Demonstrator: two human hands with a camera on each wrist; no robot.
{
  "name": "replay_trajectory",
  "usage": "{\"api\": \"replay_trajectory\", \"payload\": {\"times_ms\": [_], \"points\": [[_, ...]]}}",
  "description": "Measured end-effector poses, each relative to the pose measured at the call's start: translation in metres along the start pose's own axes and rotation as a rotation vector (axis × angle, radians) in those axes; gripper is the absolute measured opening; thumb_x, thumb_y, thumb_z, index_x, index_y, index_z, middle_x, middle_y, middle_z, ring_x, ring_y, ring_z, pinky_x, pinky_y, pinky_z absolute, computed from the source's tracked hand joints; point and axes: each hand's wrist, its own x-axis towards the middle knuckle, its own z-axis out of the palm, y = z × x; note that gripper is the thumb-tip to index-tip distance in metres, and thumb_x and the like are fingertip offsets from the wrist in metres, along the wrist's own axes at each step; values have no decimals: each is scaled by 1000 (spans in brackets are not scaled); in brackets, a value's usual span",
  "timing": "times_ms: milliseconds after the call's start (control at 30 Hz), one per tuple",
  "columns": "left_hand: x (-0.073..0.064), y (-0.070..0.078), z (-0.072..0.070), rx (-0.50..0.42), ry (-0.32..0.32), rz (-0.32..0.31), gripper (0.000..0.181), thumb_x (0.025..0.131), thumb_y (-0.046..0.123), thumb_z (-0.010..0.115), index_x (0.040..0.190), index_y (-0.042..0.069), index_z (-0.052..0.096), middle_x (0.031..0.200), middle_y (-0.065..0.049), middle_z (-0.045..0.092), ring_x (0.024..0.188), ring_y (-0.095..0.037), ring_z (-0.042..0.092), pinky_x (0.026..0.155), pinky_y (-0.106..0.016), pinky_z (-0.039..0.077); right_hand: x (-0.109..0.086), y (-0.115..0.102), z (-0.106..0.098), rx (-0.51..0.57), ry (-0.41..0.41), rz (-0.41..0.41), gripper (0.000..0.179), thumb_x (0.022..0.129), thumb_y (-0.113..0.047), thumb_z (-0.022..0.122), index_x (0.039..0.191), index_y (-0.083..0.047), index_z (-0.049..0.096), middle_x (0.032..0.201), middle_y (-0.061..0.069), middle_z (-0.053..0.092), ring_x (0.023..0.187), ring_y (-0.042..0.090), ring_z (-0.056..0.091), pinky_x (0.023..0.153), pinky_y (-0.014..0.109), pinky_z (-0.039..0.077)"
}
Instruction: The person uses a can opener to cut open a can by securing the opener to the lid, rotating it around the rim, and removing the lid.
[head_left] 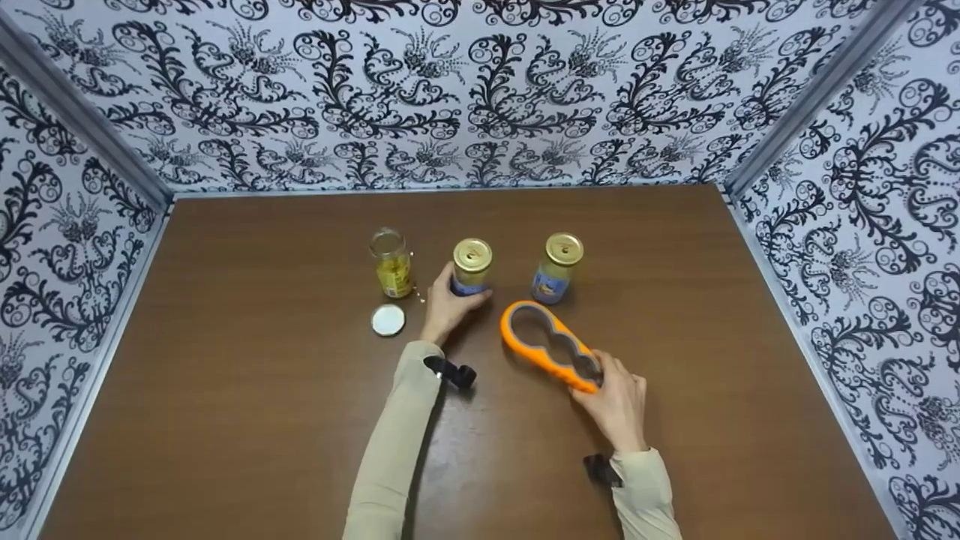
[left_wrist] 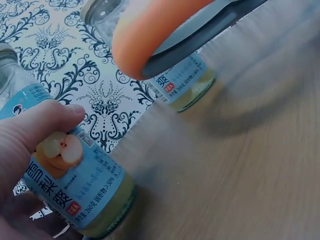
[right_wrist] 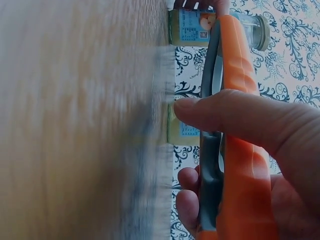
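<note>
Orange and grey – one jar opener [head_left: 544, 358], looped frame with rounded gaps along its middle; held aslant above the table [head_left: 285, 412], its wide end toward the jars, touching neither lid of the closed pair

Right hand [head_left: 619, 397]: curled round the opener's near end, thumb laid across one face, fingertips showing at the far edge; closed to the tool's thickness

Left hand [head_left: 448, 304]: spread only to a jar's width, thumb on one side and fingers round the other, gripping the middle jar

Middle jar [head_left: 472, 268]: glass, gold lid on, upright on the table; blue label with a cut pear and Chinese characters, seen from the left wrist

Right-hand jar [head_left: 557, 268]: glass, gold lid on, blue label, pale contents; upright, apart from both hands

Left-hand jar [head_left: 392, 266]: glass, yellow label, mouth uncovered; upright beside the left hand

White disc [head_left: 388, 320]: round, lid-like, flat on the table just in front of the left-hand jar; small pale scraps lie near that jar

Surroundings: brown wood-look table; white walls [head_left: 420, 97] with black scrollwork; beige sleeves [head_left: 390, 450] – a dark device at each wrist
</note>
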Motion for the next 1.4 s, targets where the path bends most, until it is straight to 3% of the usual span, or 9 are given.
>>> {"api": "replay_trajectory", "payload": {"times_ms": [233, 433, 667, 1067, 1267, 1400], "points": [[-8, 2, -1, -8, -18, 19, 55, 68, 12, 87, 116, 2, 59, 106, -12, 65, 99, -27, 60, 89, -41, 46, 2, -1, -3, 30, 12, 41, 65, 65, -13, 87, 122, 2, 59, 109, 21, 66, 92, 36, 63, 86, 48, 34], [-17, 2, -1, -7, -11, 26, 53, 67, 11, 87, 112, 2, 61, 103, -12, 66, 97, -28, 60, 89, -41, 47, 4, 0, -10, 64, 37, 23, 63, 66, -9, 85, 120, 5, 57, 110, 23, 65, 93, 37, 61, 86, 50, 32], [-30, 8, -4, -57, -68, -10, 56, 67, 10, 87, 116, 2, 60, 106, -12, 66, 98, -27, 60, 90, -39, 47, 11, -5, -28, 112, 86, -5, 61, 64, -2, 80, 120, 6, 57, 109, 24, 64, 93, 38, 60, 87, 51, 30], [-49, 22, -8, -64, -118, 8, 59, 64, 8, 87, 117, 4, 62, 105, -9, 67, 96, -25, 61, 88, -39, 47, 34, -45, -55, 211, 150, -189, 58, 62, 0, 82, 116, 3, 61, 104, 20, 67, 88, 37, 60, 83, 48, 33], [-57, 19, -6, -86, -157, -5, 60, 65, 8, 88, 119, 3, 62, 107, -10, 66, 98, -24, 60, 90, -38, 46, 44, -67, -51, 183, 82, -296, 62, 59, -2, 85, 116, 3, 61, 101, 16, 67, 89, 34, 60, 83, 45, 31], [-64, 19, -5, -84, -160, -1, 53, 64, 10, 89, 111, -1, 64, 102, -11, 68, 93, -23, 61, 86, -36, 48, 50, -79, -46, 154, 21, -331, 63, 60, -6, 86, 117, 2, 61, 99, 14, 66, 90, 30, 60, 82, 45, 31]]}}
